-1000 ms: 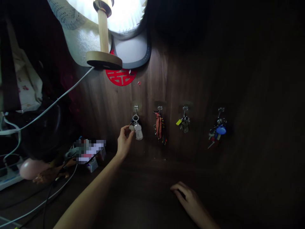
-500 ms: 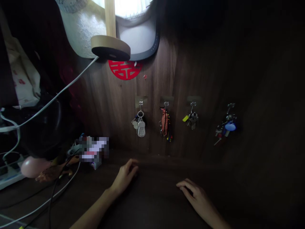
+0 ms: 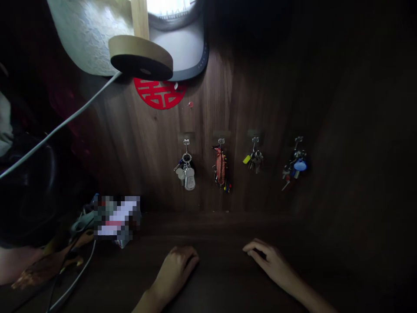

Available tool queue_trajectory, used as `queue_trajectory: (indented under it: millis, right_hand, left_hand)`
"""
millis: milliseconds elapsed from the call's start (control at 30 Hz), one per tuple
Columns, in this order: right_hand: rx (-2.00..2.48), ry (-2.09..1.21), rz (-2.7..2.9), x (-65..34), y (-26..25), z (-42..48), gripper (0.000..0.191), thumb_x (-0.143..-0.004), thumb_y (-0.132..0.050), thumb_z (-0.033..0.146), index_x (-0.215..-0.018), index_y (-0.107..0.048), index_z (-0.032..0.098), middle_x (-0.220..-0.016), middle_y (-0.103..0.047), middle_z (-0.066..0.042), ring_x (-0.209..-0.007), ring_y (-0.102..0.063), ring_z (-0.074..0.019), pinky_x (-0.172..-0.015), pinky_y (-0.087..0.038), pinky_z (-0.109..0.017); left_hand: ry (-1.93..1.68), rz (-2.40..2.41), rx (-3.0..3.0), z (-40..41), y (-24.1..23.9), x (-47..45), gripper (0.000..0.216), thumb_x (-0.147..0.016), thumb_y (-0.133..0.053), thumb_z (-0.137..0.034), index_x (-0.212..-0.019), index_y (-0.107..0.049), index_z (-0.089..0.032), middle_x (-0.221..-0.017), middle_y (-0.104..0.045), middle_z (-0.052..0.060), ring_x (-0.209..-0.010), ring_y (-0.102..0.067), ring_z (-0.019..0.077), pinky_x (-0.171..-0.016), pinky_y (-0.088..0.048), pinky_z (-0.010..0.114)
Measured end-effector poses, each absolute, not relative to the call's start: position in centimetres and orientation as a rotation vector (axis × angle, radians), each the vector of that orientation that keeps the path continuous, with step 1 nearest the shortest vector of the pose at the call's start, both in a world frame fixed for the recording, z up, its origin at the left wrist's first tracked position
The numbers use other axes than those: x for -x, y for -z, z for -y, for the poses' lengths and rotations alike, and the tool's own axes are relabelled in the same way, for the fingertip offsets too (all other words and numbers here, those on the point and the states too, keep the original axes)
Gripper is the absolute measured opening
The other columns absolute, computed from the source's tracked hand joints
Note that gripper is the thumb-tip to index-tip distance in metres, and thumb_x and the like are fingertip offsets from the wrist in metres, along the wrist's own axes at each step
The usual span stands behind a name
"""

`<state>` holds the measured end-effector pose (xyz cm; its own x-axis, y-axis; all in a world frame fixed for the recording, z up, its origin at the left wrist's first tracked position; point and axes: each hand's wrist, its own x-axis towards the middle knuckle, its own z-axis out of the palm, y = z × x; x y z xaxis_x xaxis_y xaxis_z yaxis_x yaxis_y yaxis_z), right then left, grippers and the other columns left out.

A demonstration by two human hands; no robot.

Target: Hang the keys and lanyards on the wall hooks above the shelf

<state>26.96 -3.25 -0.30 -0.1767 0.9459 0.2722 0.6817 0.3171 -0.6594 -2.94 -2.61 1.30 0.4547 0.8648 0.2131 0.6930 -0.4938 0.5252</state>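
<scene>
"THE CURVE" can be read on the band (image 3: 176, 16) of a cap (image 3: 182, 48); we find its brim lettering (image 3: 202, 65) too small to make out. A lamp base (image 3: 140, 51), its white cable (image 3: 71, 116) trailing left, partly blocks a red cut-out character (image 3: 159, 98) on the wooden wall (image 3: 156, 143). Below, the silver-tagged key bunch (image 3: 186, 173) hangs on the leftmost hook (image 3: 186, 142), long axis upright, tag (image 3: 190, 182) pointing down. Our right hand (image 3: 270, 261), thumb and fingers apart, lies near the surface (image 3: 224, 282); our left hand (image 3: 176, 269) is curled, and whether its fingertips meet we cannot tell.
</scene>
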Motion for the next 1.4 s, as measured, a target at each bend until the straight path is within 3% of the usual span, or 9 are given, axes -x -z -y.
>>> queue_trajectory:
  millis: [433, 567, 700, 900, 967, 1033, 1133, 1233, 1400]
  right_hand:
    - [1.573, -0.547, 1.78, -24.3, 0.5, 3.8, 0.023, -0.082, -0.046, 0.032, -0.082, -0.067, 0.024, -0.084, -0.068, -0.003, -0.081, -0.062, -0.0193, -0.074, -0.045, -0.029]
    - [1.509, -0.84, 1.808, -21.4, -0.4, 4.8, 0.024, -0.084, -0.045, 0.031, -0.087, -0.066, 0.02, -0.067, -0.063, 0.001, -0.057, -0.057, -0.0125, -0.054, -0.041, -0.022]
    - [1.374, -0.981, 1.794, -18.5, -2.1, 5.8, 0.021, -0.083, -0.048, 0.03, -0.085, -0.065, 0.018, -0.065, -0.06, 0.001, -0.056, -0.053, -0.0101, -0.053, -0.039, -0.019]
    - [1.153, -1.088, 1.73, -16.4, -4.3, 6.0, 0.026, -0.081, -0.053, 0.038, -0.084, -0.066, 0.016, -0.057, -0.052, 0.003, -0.052, -0.047, -0.0087, -0.05, -0.034, -0.02]
    - [1.024, -1.165, 1.655, -16.1, -5.0, 6.1, 0.025, -0.079, -0.058, 0.04, -0.084, -0.068, 0.017, -0.055, -0.049, 0.005, -0.048, -0.042, -0.0071, -0.047, -0.03, -0.02]
    - [0.832, -1.301, 1.457, -15.8, -5.9, 6.2, 0.023, -0.074, -0.064, 0.036, -0.091, -0.068, 0.021, -0.051, -0.042, 0.008, -0.043, -0.031, -0.0045, -0.044, -0.024, -0.019]
    - [0.458, -1.447, 1.045, -15.5, -7.7, 6.5, 0.051, -0.068, -0.069, 0.029, -0.118, -0.056, 0.034, -0.047, -0.024, 0.012, -0.04, -0.014, -0.0044, -0.041, -0.018, -0.019]
    - [0.223, -1.446, 0.816, -15.3, -9.3, 6.5, 0.069, -0.069, -0.067, 0.027, -0.131, -0.039, 0.041, -0.048, -0.016, 0.012, -0.042, -0.008, -0.0064, -0.04, -0.017, -0.019]
    - [0.156, -1.501, 0.731, -15.1, -9.7, 5.8, 0.072, -0.072, -0.067, 0.022, -0.134, -0.035, 0.039, -0.048, -0.015, 0.012, -0.043, -0.007, -0.0073, -0.04, -0.018, -0.02]
  left_hand:
    - [-0.44, -1.358, -2.336, 4.1, -0.8, 2.0, 0.034, -0.089, -0.04, -0.033, -0.066, -0.063, -0.021, -0.071, -0.069, 0.003, -0.071, -0.064, 0.019, -0.061, -0.036, 0.024]
    - [-0.508, -1.154, -2.006, 3.7, -0.9, 2.3, 0.047, -0.087, -0.037, -0.049, -0.062, -0.061, -0.018, -0.051, -0.053, -0.002, -0.049, -0.051, 0.0114, -0.05, -0.032, 0.021]
    - [-0.584, -0.999, -1.781, 3.3, -1.9, 2.6, 0.062, -0.074, -0.037, -0.073, -0.056, -0.056, -0.016, -0.043, -0.04, -0.006, -0.041, -0.036, 0.0078, -0.045, -0.025, 0.02]
    - [-0.758, -0.882, -1.658, 3.3, -4.9, 3.7, 0.061, -0.07, -0.045, -0.073, -0.051, -0.054, -0.016, -0.038, -0.037, -0.007, -0.04, -0.031, 0.006, -0.046, -0.023, 0.021]
    - [-0.817, -0.785, -1.593, 3.3, -5.7, 4.3, 0.054, -0.068, -0.054, -0.069, -0.058, -0.06, -0.016, -0.04, -0.037, -0.008, -0.039, -0.028, 0.005, -0.045, -0.022, 0.021]
    - [-0.893, -0.668, -1.484, 3.5, -6.4, 5.0, 0.046, -0.064, -0.064, -0.062, -0.083, -0.067, -0.021, -0.042, -0.034, -0.01, -0.038, -0.025, 0.0042, -0.044, -0.02, 0.02]
    - [-1.076, -0.516, -1.243, 4.0, -7.5, 5.8, 0.068, -0.061, -0.071, -0.055, -0.123, -0.051, -0.036, -0.042, -0.023, -0.013, -0.038, -0.016, 0.0041, -0.045, -0.024, 0.02]
    - [-1.29, -0.387, -1.014, 4.2, -8.5, 6.0, 0.076, -0.064, -0.07, -0.05, -0.132, -0.037, -0.042, -0.041, -0.012, -0.014, -0.038, -0.007, 0.0048, -0.045, -0.026, 0.019]
    - [-1.366, -0.31, -0.907, 3.8, -9.1, 5.7, 0.074, -0.068, -0.069, -0.041, -0.133, -0.035, -0.04, -0.041, -0.009, -0.014, -0.04, -0.002, 0.0054, -0.043, -0.022, 0.019]
